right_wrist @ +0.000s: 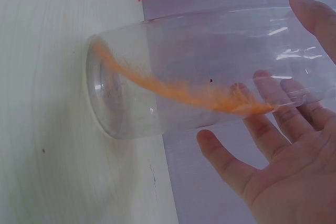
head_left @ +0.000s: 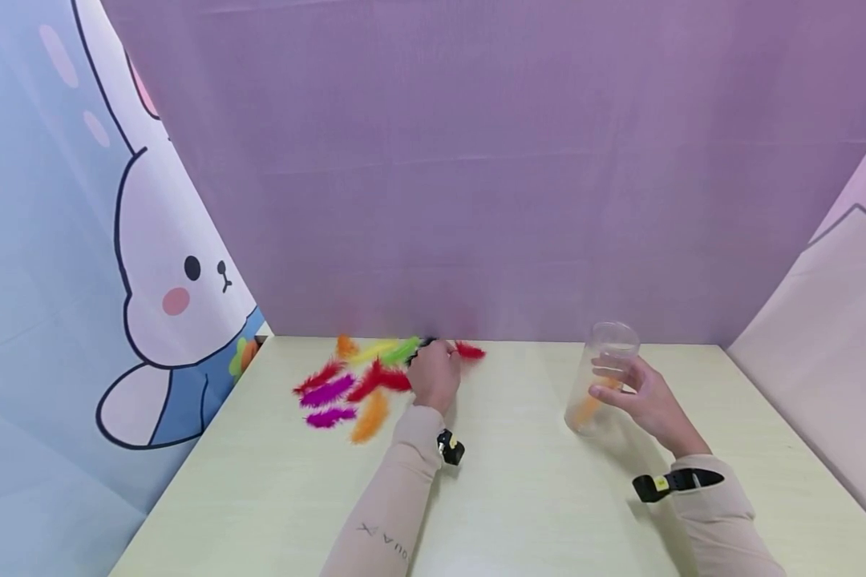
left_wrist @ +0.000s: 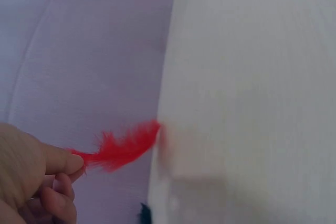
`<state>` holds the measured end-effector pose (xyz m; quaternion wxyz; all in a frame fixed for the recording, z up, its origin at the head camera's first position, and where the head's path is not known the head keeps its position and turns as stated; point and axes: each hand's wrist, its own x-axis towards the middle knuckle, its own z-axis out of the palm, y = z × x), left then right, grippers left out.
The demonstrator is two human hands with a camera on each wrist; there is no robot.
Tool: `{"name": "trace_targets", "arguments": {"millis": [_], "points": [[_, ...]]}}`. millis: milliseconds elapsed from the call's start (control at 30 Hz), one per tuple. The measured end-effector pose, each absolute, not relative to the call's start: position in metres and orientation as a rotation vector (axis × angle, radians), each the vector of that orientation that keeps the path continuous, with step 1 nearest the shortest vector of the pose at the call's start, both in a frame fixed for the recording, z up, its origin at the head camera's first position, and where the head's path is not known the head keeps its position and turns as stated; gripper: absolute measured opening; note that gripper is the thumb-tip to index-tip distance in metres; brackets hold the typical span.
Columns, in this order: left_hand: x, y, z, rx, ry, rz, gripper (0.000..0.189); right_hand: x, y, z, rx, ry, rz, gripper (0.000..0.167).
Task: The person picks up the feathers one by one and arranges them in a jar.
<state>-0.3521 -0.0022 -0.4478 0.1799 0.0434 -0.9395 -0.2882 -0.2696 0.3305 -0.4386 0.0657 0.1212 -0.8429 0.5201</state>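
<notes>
My left hand (head_left: 435,375) is at the back of the table, thumb and forefinger pinching one end of a red feather (left_wrist: 123,148). Its other end sticks out to the right in the head view. Left of this hand lie several loose feathers, among them a purple feather (head_left: 328,391), an orange feather (head_left: 370,417) and a green feather (head_left: 402,351). On the right, a clear cylindrical jar (head_left: 616,336) stands on the table with an orange feather (right_wrist: 184,94) inside. My right hand (head_left: 645,401) holds the jar, thumb on one side and fingers around the other.
A pale wooden table (head_left: 520,497) carries everything. Behind it hangs a purple cloth (head_left: 520,176), meeting the table's back edge. To the left is a blue cloth (head_left: 29,320) with a cartoon rabbit, to the right a pale cloth (head_left: 837,361).
</notes>
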Motion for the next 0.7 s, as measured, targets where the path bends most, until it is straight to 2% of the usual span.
{"name": "trace_targets", "arguments": {"millis": [700], "points": [[-0.333,0.006,-0.398,-0.111,-2.469,-0.955,0.018,-0.268,0.327,-0.434,0.363,-2.525,1.597,0.068]]}}
